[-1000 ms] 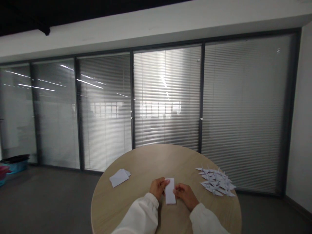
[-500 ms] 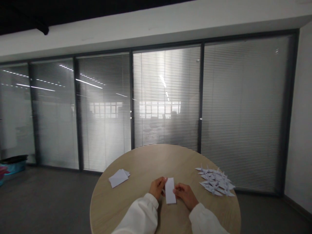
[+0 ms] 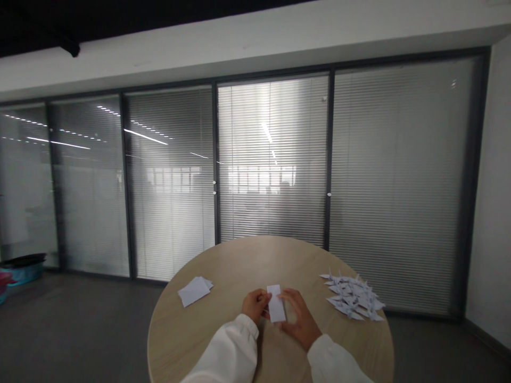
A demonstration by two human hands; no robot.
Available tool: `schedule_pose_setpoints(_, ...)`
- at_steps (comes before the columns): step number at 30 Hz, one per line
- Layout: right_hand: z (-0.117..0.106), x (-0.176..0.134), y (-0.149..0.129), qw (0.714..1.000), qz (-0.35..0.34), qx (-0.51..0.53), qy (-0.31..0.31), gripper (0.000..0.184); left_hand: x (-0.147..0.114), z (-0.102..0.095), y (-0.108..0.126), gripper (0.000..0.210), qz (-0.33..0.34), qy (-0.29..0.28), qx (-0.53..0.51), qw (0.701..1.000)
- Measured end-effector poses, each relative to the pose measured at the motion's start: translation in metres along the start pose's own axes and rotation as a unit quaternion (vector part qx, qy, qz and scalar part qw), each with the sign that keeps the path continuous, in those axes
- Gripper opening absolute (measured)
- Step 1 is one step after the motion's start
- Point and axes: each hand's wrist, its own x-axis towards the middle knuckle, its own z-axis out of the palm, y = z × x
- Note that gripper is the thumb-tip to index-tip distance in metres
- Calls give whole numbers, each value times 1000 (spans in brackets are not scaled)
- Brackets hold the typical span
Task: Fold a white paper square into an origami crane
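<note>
A white sheet of paper (image 3: 277, 307), folded into a narrow upright strip, is held just above the table in front of me. My left hand (image 3: 255, 305) pinches its left edge between thumb and fingers. On the other side, my right hand (image 3: 300, 317) has its thumb and fingers spread apart in a C shape. Its fingertips lie by the strip's upper right corner and its thumb is near the lower right corner; whether they touch the paper I cannot tell.
A few white paper sheets (image 3: 194, 292) lie at the left of the round wooden table (image 3: 267, 260). Several folded white paper cranes (image 3: 354, 298) are heaped at the right. Behind the table runs a glass partition with blinds (image 3: 273, 213). A blue container (image 3: 26, 272) sits on the floor far left.
The folded strip has moved slightly up and left. My right hand has gone from pinching its right edge to spreading its fingers and thumb along that side. My left hand keeps its hold.
</note>
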Motion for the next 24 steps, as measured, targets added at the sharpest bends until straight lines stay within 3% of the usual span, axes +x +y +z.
schedule_pose_setpoints(4,0,-1,-2,998,-25,-55,-24,40,1,-1,-2,46,-9,4,6,1000)
schedule_pose_setpoints(11,-1,2,0,999,-16,-37,11,8,-2,1,0,46,-19,-35,-6,999)
schedule_pose_setpoints(16,-1,3,10,997,11,-15,69,12,-7,6,3,45,-39,-110,-32,993)
schedule_pose_setpoints(24,-3,5,13,994,57,22,85,13,-9,11,-2,40,-34,-150,-35,987)
